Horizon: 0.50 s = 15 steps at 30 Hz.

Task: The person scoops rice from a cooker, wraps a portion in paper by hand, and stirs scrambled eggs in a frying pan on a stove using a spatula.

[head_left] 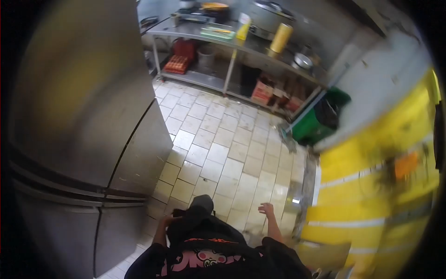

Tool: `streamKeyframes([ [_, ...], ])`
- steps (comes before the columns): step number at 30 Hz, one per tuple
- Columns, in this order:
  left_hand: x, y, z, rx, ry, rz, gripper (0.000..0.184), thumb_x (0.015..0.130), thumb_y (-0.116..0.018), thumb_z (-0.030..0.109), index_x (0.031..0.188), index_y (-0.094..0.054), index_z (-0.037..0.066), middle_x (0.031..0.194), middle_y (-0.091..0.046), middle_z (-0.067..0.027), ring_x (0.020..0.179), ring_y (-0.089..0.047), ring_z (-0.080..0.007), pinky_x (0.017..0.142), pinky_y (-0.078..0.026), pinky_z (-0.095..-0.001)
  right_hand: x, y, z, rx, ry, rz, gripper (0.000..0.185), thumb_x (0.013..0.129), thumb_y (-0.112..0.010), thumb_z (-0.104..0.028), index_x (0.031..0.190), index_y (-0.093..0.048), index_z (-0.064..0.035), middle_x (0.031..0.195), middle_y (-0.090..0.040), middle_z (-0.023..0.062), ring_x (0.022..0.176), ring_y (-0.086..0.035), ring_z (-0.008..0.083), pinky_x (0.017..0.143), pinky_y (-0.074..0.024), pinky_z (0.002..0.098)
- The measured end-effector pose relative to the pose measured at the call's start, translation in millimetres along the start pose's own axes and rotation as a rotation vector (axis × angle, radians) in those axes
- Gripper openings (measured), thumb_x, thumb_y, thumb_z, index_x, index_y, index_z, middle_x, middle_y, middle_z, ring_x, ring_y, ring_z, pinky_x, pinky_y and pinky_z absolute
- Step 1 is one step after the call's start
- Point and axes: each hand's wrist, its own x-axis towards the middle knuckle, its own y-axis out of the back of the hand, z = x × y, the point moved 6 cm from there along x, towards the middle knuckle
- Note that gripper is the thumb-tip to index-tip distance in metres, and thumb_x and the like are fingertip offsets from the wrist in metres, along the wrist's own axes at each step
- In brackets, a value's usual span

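While right hand (266,209) hangs open, cannot tell state of left hand (170,219); pink lettering (187,263) on black shirt (209,232) unreadable.

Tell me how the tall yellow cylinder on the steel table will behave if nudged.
The yellow cylinder would probably tip fairly easily, since it stands on end and is tall and narrow. Once down, it would likely roll, given its round sides and the flat top of the steel table.
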Motion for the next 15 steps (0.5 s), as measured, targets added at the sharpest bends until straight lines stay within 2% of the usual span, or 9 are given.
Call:
streamKeyframes([
  [2, 26.5, 16.6, -7.4, -0.07, 0.102, 0.109, 0.053, 0.077, -0.061, 0.04, 0.109, -0.051, -0.001, 0.11, -0.054, -0.0174, 0.092, -0.057, -0.0241, 0.075, -0.047, -0.0377, 78.0, -28.0, -90.7, -0.111, 0.072, -0.139, 0.023, 0.082, -0.049, -0.015, 0.097, -0.056, 0.0012, 0.078, -0.063, 0.0183, 0.07, -0.064, 0.0266, 0.058, -0.0547, 0.0362],
  [4, 67.5, 35.3, -20.0, -0.05, 0.172, 0.19, 0.05, 0.078, -0.061, 0.038, 0.108, -0.052, -0.001, 0.108, -0.055, -0.0177, 0.092, -0.057, -0.0245, 0.075, -0.047, -0.0383, 143.1, -78.5, -175.3, -0.598, 0.077, -0.059, 0.021, 0.084, -0.049, -0.014, 0.096, -0.056, 0.0013, 0.078, -0.063, 0.0174, 0.068, -0.064, 0.0244, 0.057, -0.0547, 0.0347],
  [6, 100.4, 56.0, -12.9, -0.016, 0.258, 0.222, 0.047, 0.078, -0.06, 0.037, 0.107, -0.052, 0.0, 0.107, -0.056, -0.018, 0.091, -0.058, -0.0249, 0.075, -0.047, -0.0388, 194.0, -127.1, -226.4, -0.624, 0.142, -0.059, 0.021, 0.085, -0.049, -0.014, 0.096, -0.056, 0.0013, 0.077, -0.063, 0.0166, 0.069, -0.064, 0.0223, 0.056, -0.0546, 0.0328],
  [8, 139.4, 85.4, 15.1, 0.016, 0.289, 0.243, 0.045, 0.079, -0.059, 0.035, 0.106, -0.053, 0.0, 0.105, -0.056, -0.0183, 0.091, -0.058, -0.0253, 0.075, -0.047, -0.0393, 228.8, -183.8, -280.7, -0.364, 0.197, -0.118, 0.021, 0.087, -0.048, -0.015, 0.097, -0.057, 0.0009, 0.077, -0.063, 0.0151, 0.068, -0.064, 0.0221, 0.056, -0.0543, 0.0323],
  [9, 152.9, 98.7, 40.0, 0.025, 0.289, 0.26, 0.043, 0.079, -0.058, 0.035, 0.105, -0.053, 0.0, 0.105, -0.057, -0.0185, 0.091, -0.058, -0.0255, 0.075, -0.047, -0.0396, 242.8, -208.9, -301.8, -0.367, 0.204, -0.131, 0.021, 0.087, -0.048, -0.015, 0.097, -0.057, 0.0009, 0.077, -0.063, 0.0151, 0.068, -0.064, 0.0221, 0.056, -0.0543, 0.0323],
  [11, 189.8, 130.7, 90.6, 0.061, 0.251, 0.308, 0.041, 0.08, -0.057, 0.033, 0.104, -0.053, 0.001, 0.103, -0.057, -0.0188, 0.09, -0.058, -0.0259, 0.075, -0.047, -0.0402, 263.2, -260.7, -323.3, -0.34, 0.026, -0.482, 0.023, 0.088, -0.047, -0.019, 0.098, -0.057, 0.0001, 0.077, -0.062, 0.0126, 0.067, -0.063, 0.0207, 0.055, -0.0539, 0.0315],
  [12, 213.0, 146.1, 122.7, 0.09, 0.2, 0.342, 0.04, 0.08, -0.057, 0.033, 0.104, -0.054, 0.001, 0.102, -0.058, -0.0189, 0.09, -0.059, -0.0261, 0.075, -0.047, -0.0404, 277.6, -271.2, -347.2, -0.355, 0.016, -0.482, 0.023, 0.088, -0.047, -0.019, 0.098, -0.057, 0.0001, 0.077, -0.062, 0.0126, 0.067, -0.063, 0.0207, 0.055, -0.0539, 0.0315],
  [14, 266.0, 186.2, 199.1, 0.161, 0.051, 0.428, 0.037, 0.081, -0.056, 0.031, 0.103, -0.054, 0.001, 0.101, -0.058, -0.0192, 0.089, -0.059, -0.0266, 0.075, -0.047, -0.041, 315.6, -310.0, -410.7, -0.646, 0.121, -0.558, 0.023, 0.088, -0.047, -0.019, 0.098, -0.057, -0.0006, 0.078, -0.062, 0.0108, 0.067, -0.063, 0.0192, 0.055, -0.0532, 0.03],
  [15, 293.0, 209.7, 246.5, 0.214, -0.07, 0.487, 0.036, 0.081, -0.055, 0.031, 0.102, -0.054, 0.001, 0.1, -0.059, -0.0194, 0.089, -0.059, -0.0268, 0.074, -0.047, -0.0412, 344.3, -323.6, -444.5, -0.673, 0.18, -0.56, 0.02, 0.088, -0.046, -0.017, 0.095, -0.057, -0.0016, 0.078, -0.062, 0.0092, 0.067, -0.063, 0.0171, 0.053, -0.0525, 0.0288],
])
